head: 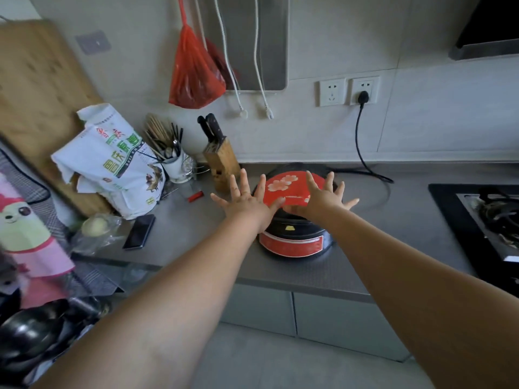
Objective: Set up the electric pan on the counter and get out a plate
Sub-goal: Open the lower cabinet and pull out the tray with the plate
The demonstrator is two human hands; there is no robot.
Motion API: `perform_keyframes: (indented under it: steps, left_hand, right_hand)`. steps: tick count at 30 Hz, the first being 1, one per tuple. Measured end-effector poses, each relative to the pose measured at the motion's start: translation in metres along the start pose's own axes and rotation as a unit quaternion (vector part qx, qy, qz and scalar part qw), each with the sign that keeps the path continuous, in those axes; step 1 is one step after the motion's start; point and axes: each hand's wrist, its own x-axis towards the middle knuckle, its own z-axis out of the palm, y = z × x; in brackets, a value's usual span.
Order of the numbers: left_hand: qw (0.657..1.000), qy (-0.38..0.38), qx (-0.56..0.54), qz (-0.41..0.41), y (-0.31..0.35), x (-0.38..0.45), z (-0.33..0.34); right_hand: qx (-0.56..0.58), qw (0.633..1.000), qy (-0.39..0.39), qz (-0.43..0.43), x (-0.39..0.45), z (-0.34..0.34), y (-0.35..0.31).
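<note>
Electric pan (292,234) under both splayed hands, left (247,202) and right (323,199); neither grip holds it

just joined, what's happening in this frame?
A person stands at a kitchen counter with both arms stretched out over an electric pan, black with a red flowered lid. The left hand and right hand are spread flat, fingers straight, over the lid's two sides, gripping nothing. The pan sits on the counter between a knife block and the gas stove. A black cord runs from a wall socket down toward the pan. No plate is in view.
</note>
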Motion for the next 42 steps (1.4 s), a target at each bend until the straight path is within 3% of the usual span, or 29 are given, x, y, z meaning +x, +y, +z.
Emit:
perform_keyframes:
  steps: [5,9,14,28,30,33,35,38,42]
  left_hand:
    - [1.000,-0.016,0.010,-0.008,-0.106,0.009,0.014]
    - [0.999,-0.037,0.006,0.001,-0.213,0.026,0.023]
    - [0.998,-0.050,0.031,0.020,-0.300,0.039,0.033]
    - [0.996,-0.071,-0.011,0.054,-0.380,0.061,0.088]
    - [0.996,-0.038,-0.010,0.078,-0.388,0.064,0.100]
    - [0.987,0.092,0.002,0.129,-0.403,0.066,0.116]
    - [0.978,0.133,-0.022,0.160,-0.418,0.072,0.130]
    - [0.972,0.125,-0.044,0.195,-0.438,0.075,0.153]
    - [0.961,0.106,-0.038,0.254,-0.465,0.077,0.196]
  right_hand:
    - [0.017,1.000,0.000,-0.020,-0.017,0.055,-0.081]
    - [0.024,1.000,-0.014,0.011,-0.029,0.102,-0.170]
    - [0.036,0.998,-0.027,0.044,-0.033,0.138,-0.245]
    - [0.054,0.996,-0.060,0.021,-0.033,0.227,-0.313]
    - [0.058,0.997,-0.049,0.017,-0.032,0.244,-0.320]
    - [0.091,0.995,-0.023,0.026,-0.033,0.271,-0.333]
    - [0.131,0.990,-0.004,0.045,-0.034,0.298,-0.346]
    - [0.173,0.983,0.008,0.068,-0.039,0.335,-0.360]
    - [0.161,0.983,-0.032,0.087,-0.048,0.381,-0.374]
